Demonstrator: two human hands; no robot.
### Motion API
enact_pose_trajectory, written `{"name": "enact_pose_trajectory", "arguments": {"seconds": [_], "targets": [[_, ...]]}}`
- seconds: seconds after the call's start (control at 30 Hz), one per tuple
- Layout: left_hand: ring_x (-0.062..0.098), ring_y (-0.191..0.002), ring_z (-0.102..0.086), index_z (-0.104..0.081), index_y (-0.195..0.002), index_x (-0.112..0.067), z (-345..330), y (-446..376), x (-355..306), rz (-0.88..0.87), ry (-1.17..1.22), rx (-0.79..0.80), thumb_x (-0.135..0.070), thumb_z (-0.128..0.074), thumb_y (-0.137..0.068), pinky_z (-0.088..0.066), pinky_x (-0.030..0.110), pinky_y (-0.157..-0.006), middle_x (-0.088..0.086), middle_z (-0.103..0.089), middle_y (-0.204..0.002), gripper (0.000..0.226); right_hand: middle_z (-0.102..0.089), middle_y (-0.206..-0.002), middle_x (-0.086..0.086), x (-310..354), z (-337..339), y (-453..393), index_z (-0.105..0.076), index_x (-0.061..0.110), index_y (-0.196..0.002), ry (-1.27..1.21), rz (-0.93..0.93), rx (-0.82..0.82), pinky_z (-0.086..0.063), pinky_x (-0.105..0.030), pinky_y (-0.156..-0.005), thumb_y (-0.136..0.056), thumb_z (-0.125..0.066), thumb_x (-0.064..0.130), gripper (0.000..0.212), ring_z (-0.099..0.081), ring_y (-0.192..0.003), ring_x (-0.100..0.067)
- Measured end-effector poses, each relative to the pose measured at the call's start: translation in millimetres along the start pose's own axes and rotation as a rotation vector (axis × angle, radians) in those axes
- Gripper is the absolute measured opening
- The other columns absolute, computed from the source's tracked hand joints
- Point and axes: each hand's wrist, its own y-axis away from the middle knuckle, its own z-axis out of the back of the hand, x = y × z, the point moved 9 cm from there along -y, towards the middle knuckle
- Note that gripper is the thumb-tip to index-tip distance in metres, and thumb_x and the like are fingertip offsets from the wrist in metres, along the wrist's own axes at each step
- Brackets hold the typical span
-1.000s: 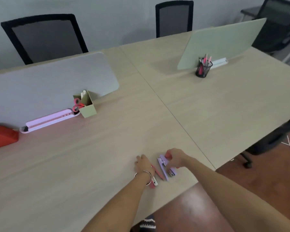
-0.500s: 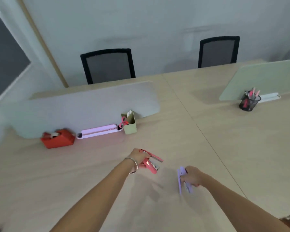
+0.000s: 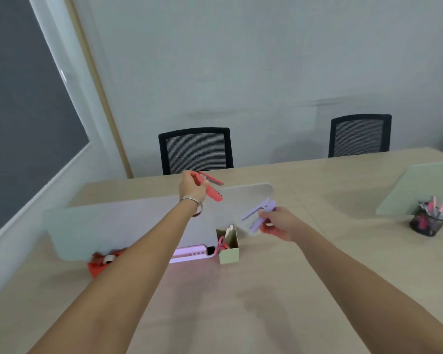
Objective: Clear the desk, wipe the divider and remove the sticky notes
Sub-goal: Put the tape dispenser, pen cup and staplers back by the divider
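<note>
Both hands are raised over the desk (image 3: 279, 290), each closed on a stapler. Left hand (image 3: 192, 189) pinches the coral stapler (image 3: 211, 189) near its hinge end, the arm of it sprung open above the base; right hand (image 3: 276, 223) grips the lilac stapler (image 3: 257, 217) by its rear, and it too gapes open. Taking the grey divider (image 3: 128, 226) as landmark: the coral stapler hangs above its top edge, the lilac one in front of its right-hand corner. At the divider's foot stand a green paper box (image 3: 229, 249) with red scissors in it, a pink tray (image 3: 189, 254) beside that, and a red tape dispenser (image 3: 100, 263) further left. Well off to the right of the divider sits a black mesh pen cup (image 3: 429, 222) before a second, greenish divider (image 3: 420, 186).

These staplers look like light, stiff plastic, smooth-sided, and their hinged tops flap when held by one end. A hold across the closed body, thumb on top, would likely keep them shut and stop staples spilling. No sticky notes can be made out.
</note>
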Motion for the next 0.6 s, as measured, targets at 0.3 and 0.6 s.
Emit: {"name": "enact_pose_trajectory", "arguments": {"seconds": [0.3, 0.6], "targets": [[0.020, -0.078, -0.054, -0.054, -0.103, -0.012, -49, -30, -7, -0.265, -0.344, 0.061, -0.005, -0.060, -0.082, -0.043, 0.027, -0.068, 0.000, -0.058, -0.087, 0.023, -0.067, -0.103, -0.028, 44, -5, -74, -0.057, -0.012, -0.101, -0.060, 0.163, -0.380, -0.060, -0.035, -0.063, -0.089, -0.043, 0.003, 0.024, -0.064, -0.078, -0.027], [0.026, -0.092, -0.067, -0.067, -0.100, -0.017, -57, -37, 20, -0.297, -0.365, 0.143, -0.012, -0.056, -0.086, -0.054, 0.035, -0.081, 0.009, -0.074, -0.097, 0.019, -0.062, -0.093, -0.015, 49, -45, -93, -0.050, 0.010, -0.098, 0.227, 0.230, -0.386, -0.059, -0.053, -0.075, -0.090, -0.058, 0.014, 0.012, -0.067, -0.089, -0.038]]}}
